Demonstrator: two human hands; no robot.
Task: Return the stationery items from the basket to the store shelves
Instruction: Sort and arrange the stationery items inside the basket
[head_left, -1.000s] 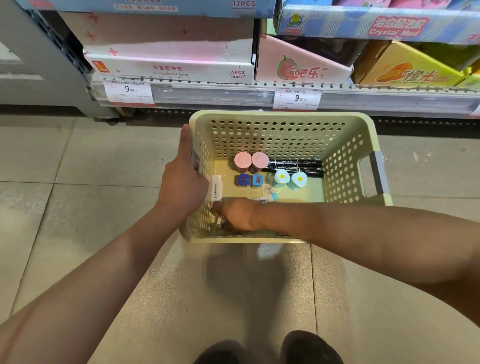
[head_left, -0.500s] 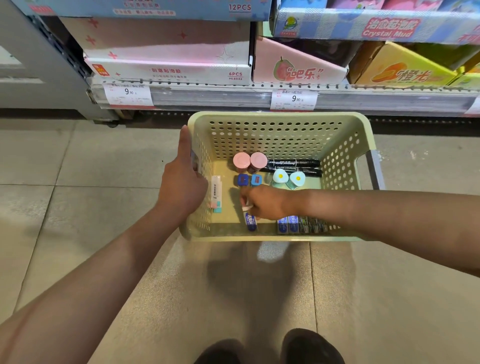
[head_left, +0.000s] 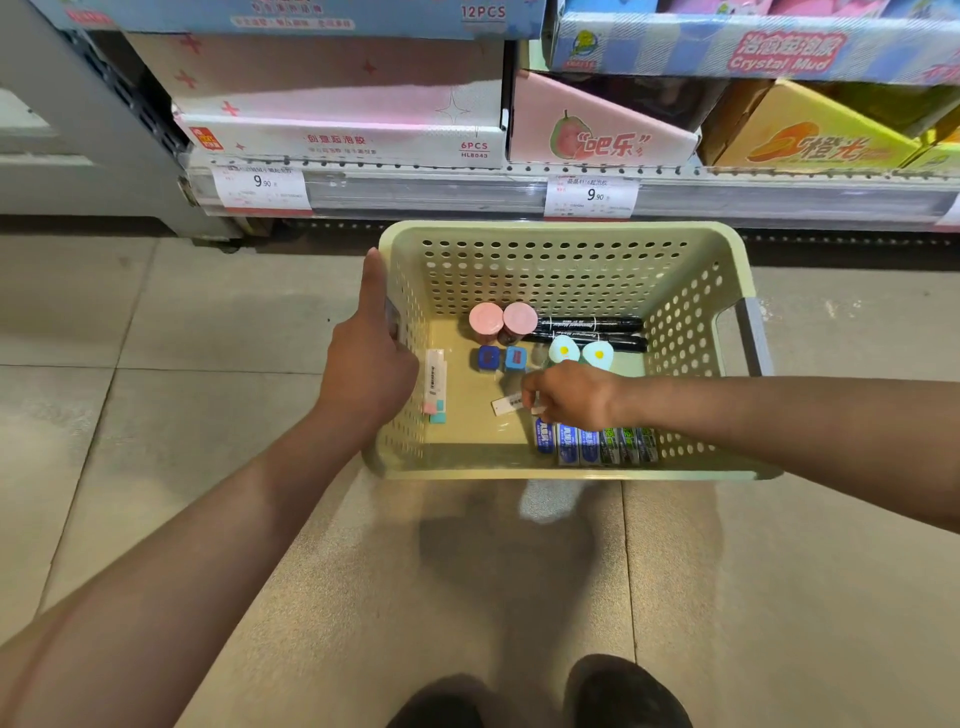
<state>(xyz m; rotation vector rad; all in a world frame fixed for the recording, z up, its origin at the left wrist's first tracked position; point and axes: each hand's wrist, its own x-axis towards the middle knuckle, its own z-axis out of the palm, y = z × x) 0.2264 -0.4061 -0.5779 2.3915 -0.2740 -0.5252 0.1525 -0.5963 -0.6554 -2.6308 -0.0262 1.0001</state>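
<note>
Inside basket (head_left: 566, 236), right hand (head_left: 571, 395) hides grasped item; label (head_left: 508, 404) protrudes.

Tiled floor (head_left: 156, 415); dark shoes (head_left: 623, 696); price tags (head_left: 262, 187).

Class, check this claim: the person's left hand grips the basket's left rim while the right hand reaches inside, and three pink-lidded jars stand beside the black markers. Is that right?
Not quite. The head view shows two pink-lidded jars, not three, beside the black markers. The rest holds: the left hand grips the basket at its left rim, and the right hand reaches inside.
</note>
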